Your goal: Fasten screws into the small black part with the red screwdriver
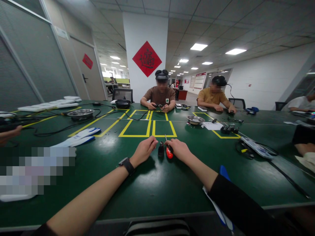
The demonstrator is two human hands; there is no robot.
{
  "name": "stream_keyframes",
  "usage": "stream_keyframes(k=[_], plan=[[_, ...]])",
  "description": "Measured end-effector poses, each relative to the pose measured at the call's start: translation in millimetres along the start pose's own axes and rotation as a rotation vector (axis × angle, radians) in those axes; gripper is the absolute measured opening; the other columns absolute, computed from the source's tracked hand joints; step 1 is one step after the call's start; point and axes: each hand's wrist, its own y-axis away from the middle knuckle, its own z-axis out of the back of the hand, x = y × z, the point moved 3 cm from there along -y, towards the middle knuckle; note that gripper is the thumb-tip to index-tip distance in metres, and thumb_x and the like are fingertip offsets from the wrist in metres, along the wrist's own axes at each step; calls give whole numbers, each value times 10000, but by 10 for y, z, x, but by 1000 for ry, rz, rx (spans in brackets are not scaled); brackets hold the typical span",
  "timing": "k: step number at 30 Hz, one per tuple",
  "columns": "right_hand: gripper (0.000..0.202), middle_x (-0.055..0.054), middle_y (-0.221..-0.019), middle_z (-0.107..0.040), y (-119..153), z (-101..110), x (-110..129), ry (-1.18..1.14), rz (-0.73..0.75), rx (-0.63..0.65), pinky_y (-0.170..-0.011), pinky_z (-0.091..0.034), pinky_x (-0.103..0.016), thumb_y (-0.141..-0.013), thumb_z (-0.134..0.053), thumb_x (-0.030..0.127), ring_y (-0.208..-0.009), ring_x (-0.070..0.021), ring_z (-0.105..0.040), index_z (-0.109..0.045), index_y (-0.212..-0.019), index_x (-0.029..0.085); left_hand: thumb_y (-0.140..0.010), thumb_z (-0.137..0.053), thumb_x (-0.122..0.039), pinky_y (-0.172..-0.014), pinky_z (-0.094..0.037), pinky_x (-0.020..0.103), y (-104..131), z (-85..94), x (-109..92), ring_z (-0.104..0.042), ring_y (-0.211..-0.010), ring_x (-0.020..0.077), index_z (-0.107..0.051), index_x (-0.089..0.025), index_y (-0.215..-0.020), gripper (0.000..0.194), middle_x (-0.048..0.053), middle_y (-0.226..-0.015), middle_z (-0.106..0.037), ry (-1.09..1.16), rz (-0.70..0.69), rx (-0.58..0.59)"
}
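Note:
A screwdriver with a red and black handle point(169, 153) lies on the green table, its thin shaft pointing away from me. My right hand point(179, 148) is closed on it, the fingers at the front of the handle. Just left of the handle stands a small black cylindrical piece point(160, 149) with a lighter top. Beside that piece, to its left, is my left hand point(145, 149), fingers curled and pressed together at the tips. Whatever those fingertips hold, if anything, is too small to make out.
Yellow tape point(134, 136) marks rectangles ahead. Metal bowls point(195, 120) stand at right and far left. Black parts point(229, 129) and cables lie to the right. Gloves point(76, 137) lie left, others near my right forearm. Two people point(159, 93) work across the table.

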Motion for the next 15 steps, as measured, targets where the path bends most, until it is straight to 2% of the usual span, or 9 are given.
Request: stream_keyframes(k=[3,5,7,9,15], plan=[[236,-63,-868,-587,10,137,22,-187,-37,-244,-728,-387,-296,-843,-457,151,-853,-197,-516,-567,-1029,245,-887,-365,-412,-528,-374,214,5,-67,-9,-466,-522,99,-468,-175,-758,289,-28,-594,-502,164,62,23],[179,-45,-860,-584,27,228,98,-380,36,-354,-752,-401,-299,-856,-466,240,-822,-179,-523,-555,-1011,230,-872,-393,-429,-506,-372,208,-3,-92,-7,-463,-511,94,-474,-168,-776,290,-25,-598,-506,284,110,-14],[167,-39,-853,-578,46,286,196,-522,129,-382,-744,-414,-296,-847,-488,295,-788,-167,-527,-555,-980,219,-854,-432,-438,-498,-370,206,-11,-115,-11,-462,-505,90,-489,-158,-776,296,-18,-604,-520,370,144,-46],[153,-40,-837,-576,63,310,278,-556,184,-381,-741,-412,-299,-828,-521,325,-782,-169,-522,-572,-922,215,-838,-462,-442,-488,-362,204,-9,-141,-24,-457,-496,87,-507,-152,-764,303,-15,-598,-532,421,166,-39],[144,-31,-770,-569,77,270,328,-581,188,-361,-712,-407,-295,-817,-543,348,-737,-163,-515,-588,-803,212,-828,-482,-444,-480,-349,196,24,-172,-77,-454,-491,84,-516,-152,-732,309,-22,-576,-540,420,195,39]])
